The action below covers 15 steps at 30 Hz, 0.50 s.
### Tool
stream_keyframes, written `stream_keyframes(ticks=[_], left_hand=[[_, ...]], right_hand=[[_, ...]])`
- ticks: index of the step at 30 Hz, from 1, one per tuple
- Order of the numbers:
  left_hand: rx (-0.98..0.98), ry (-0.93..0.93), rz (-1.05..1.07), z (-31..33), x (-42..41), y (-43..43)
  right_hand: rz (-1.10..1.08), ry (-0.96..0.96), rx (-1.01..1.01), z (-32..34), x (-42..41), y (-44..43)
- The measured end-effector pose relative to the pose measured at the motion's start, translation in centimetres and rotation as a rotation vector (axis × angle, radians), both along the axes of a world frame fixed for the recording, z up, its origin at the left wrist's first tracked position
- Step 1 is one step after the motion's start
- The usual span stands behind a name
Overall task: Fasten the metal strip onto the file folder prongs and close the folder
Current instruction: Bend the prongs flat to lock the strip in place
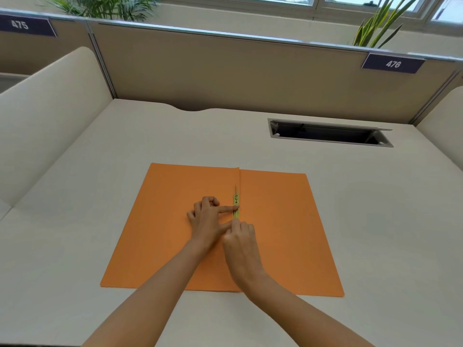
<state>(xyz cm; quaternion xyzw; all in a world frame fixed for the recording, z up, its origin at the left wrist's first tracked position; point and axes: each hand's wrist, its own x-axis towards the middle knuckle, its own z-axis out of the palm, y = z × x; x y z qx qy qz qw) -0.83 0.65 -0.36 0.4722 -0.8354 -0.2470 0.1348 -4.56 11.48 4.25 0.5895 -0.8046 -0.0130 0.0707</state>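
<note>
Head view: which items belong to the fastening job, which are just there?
In the job:
- orange folder, lying open
- metal strip along the fold
- left hand, index finger on the strip
- right hand, at the strip's near end

Just there:
- desk cable hatch
- number signs 475 and 476
- plants

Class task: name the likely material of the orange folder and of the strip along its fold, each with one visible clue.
Folder: probably thin card, matte; it lies flat with a sharp crease. Strip: likely metal, yellowish with a slight sheen; narrow and rigid-looking.
</note>
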Motion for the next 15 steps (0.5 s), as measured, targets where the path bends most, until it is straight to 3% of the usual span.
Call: stream_keyframes(ticks=[7,15], left_hand=[[-0.005,-0.064,-0.013,0.0,0.0,-0.1],[-0.002,-0.006,-0.003,0.0,0.1,-0.1]], right_hand=[[0.05,0.223,0.1,-0.4,1.1,-0.6],[0.139,0.156,-0.16,-1.1,-2.0,1.0]])
